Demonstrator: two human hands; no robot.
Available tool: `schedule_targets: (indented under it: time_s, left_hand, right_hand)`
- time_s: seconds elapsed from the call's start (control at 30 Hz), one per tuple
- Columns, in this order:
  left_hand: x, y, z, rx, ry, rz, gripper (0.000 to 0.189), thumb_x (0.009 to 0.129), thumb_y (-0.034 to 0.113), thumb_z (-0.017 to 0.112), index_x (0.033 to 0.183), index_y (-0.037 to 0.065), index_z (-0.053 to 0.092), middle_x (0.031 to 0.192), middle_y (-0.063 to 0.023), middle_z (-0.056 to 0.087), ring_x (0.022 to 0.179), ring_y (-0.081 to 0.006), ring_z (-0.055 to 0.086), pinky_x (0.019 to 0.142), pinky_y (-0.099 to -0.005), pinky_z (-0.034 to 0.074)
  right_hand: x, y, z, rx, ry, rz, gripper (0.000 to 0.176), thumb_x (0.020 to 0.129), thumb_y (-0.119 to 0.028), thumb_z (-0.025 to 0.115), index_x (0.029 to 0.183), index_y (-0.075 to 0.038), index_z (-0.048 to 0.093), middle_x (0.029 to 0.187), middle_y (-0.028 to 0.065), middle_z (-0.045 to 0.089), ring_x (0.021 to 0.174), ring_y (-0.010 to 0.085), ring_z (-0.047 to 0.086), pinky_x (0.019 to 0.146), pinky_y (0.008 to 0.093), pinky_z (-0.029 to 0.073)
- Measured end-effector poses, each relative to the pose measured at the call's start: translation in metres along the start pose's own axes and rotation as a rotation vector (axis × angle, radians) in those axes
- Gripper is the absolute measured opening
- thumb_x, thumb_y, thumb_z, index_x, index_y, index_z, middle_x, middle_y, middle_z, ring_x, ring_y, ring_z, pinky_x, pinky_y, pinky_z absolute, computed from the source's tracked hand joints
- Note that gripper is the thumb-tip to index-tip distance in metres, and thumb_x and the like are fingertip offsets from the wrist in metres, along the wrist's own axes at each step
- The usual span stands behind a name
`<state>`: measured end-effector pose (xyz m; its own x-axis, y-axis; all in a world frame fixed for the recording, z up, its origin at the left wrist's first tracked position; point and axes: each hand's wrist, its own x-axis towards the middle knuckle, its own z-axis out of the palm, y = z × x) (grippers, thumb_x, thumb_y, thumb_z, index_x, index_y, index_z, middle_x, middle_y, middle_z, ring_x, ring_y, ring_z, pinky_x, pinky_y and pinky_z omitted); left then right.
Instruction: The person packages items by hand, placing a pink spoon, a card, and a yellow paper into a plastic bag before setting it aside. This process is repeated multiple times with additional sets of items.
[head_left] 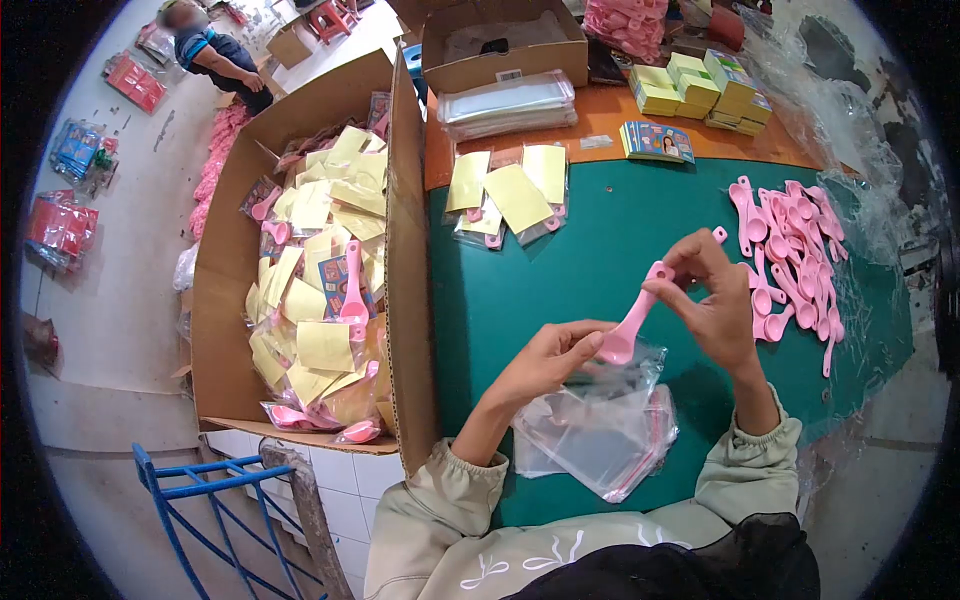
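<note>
A pink plastic spoon (637,318) slants down to the left, its handle end pinched by the thumb and fingers of my right hand (712,300). The spoon's bowl reaches the fingertips of my left hand (555,362), which are closed on a clear plastic bag (640,372) under the bowl. Below both hands lies a loose stack of clear plastic bags (600,435) on the green table mat (470,330). To the right of my right hand is a pile of pink spoons (795,250).
At my left stands a large cardboard box (408,260) of bagged spoons with yellow cards. Several packed bags (517,198) lie on the mat. Behind are printed cards (656,142), card stacks (700,88) and flat plastic sleeves (507,103). A blue metal frame (215,490) stands lower left; a person (222,62) is beyond.
</note>
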<state>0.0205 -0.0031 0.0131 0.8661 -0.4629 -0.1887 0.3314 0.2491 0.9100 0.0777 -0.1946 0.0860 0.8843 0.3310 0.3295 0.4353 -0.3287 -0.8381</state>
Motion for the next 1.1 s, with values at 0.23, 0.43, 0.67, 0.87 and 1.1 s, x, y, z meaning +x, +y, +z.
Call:
schedule_targets:
  time_s: [0.23, 0.43, 0.67, 0.87, 1.1]
  left_hand:
    - [-0.003, 0.002, -0.004, 0.027, -0.004, 0.041, 0.038, 0.094, 0.024, 0.052, 0.118, -0.005, 0.055, 0.101, -0.0072, 0.064, 0.090, -0.0115, 0.058, 0.080, -0.0259, 0.047]
    - [-0.001, 0.000, 0.006, -0.078, 0.090, 0.125, 0.032, 0.095, 0.020, 0.050, 0.115, -0.004, 0.058, 0.097, -0.0076, 0.064, 0.083, -0.0096, 0.059, 0.075, -0.0224, 0.047]
    - [0.009, 0.014, 0.005, -0.261, 0.216, 0.204, 0.036, 0.096, 0.024, 0.046, 0.118, -0.003, 0.055, 0.101, -0.0142, 0.065, 0.085, -0.0143, 0.063, 0.074, -0.0251, 0.051]
    - [0.003, 0.018, 0.011, -0.188, 0.174, 0.183, 0.034, 0.097, 0.024, 0.044, 0.115, -0.003, 0.055, 0.104, -0.0150, 0.064, 0.089, -0.0192, 0.064, 0.076, -0.0288, 0.052]
    - [0.001, 0.013, 0.007, -0.161, 0.107, 0.225, 0.026, 0.095, 0.020, 0.050, 0.097, -0.002, 0.063, 0.095, -0.0113, 0.067, 0.089, -0.0169, 0.064, 0.073, -0.0250, 0.050]
  right_hand:
    - [0.000, -0.003, -0.006, 0.022, 0.018, -0.020, 0.024, 0.076, -0.010, 0.073, 0.085, -0.002, 0.052, 0.070, 0.0046, 0.063, 0.059, 0.0063, 0.058, 0.051, 0.0202, 0.045]
    - [-0.001, 0.001, -0.008, -0.001, -0.296, -0.048, 0.031, 0.083, -0.032, 0.066, 0.082, -0.002, 0.059, 0.094, 0.0106, 0.063, 0.082, 0.0182, 0.060, 0.072, 0.0311, 0.048]
    - [0.059, 0.048, -0.004, 0.257, -0.432, -0.225, 0.046, 0.089, -0.047, 0.050, 0.091, -0.004, 0.066, 0.120, 0.0144, 0.053, 0.104, 0.0278, 0.051, 0.090, 0.0426, 0.039]
    - [0.160, 0.207, -0.056, -0.815, 0.137, 0.236, 0.037, 0.083, -0.035, 0.060, 0.093, -0.001, 0.066, 0.086, 0.0208, 0.065, 0.080, 0.0342, 0.062, 0.073, 0.0401, 0.047]
    - [0.148, 0.186, -0.049, -0.835, 0.441, 0.234, 0.027, 0.081, -0.026, 0.059, 0.095, -0.004, 0.066, 0.081, 0.0213, 0.064, 0.078, 0.0376, 0.062, 0.069, 0.0431, 0.047]
